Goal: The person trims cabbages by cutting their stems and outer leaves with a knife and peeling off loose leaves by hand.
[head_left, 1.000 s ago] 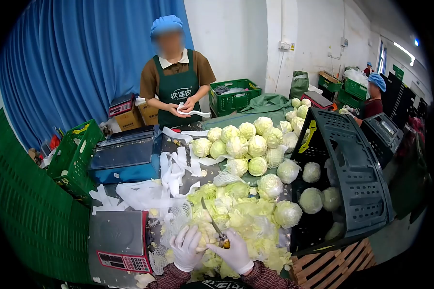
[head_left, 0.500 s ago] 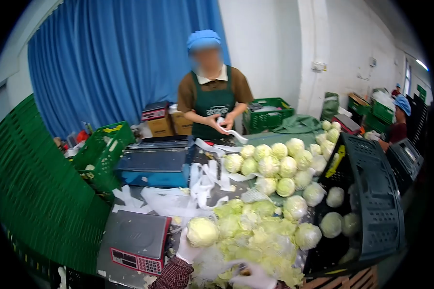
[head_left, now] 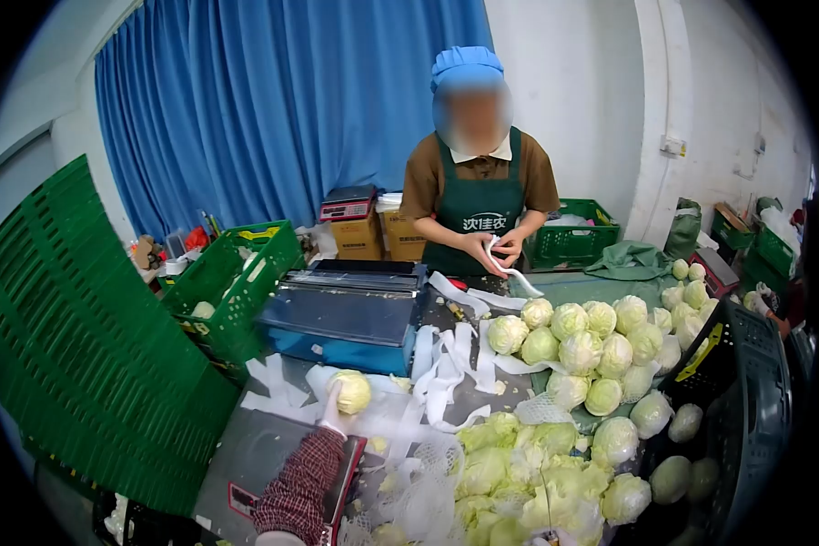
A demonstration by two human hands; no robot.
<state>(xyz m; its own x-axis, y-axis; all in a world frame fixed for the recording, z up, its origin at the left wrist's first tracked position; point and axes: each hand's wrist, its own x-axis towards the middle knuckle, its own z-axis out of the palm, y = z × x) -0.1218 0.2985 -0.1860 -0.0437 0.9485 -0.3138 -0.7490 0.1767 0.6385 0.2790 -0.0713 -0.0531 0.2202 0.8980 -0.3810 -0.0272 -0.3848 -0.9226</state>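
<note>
The left hand [head_left: 335, 417] grips a cabbage [head_left: 353, 393] from its left, near side, beyond the scale [head_left: 268, 446]; spread fingers would steady it. The right hand [head_left: 560, 539], mostly cropped, seems closed on a knife [head_left: 546, 496], best angled away.

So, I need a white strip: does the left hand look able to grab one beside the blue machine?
Probably not right now: the left hand is taken up holding a cabbage. Once freed, it should manage, as the white strips lie nearby with nothing tall in between.
</note>
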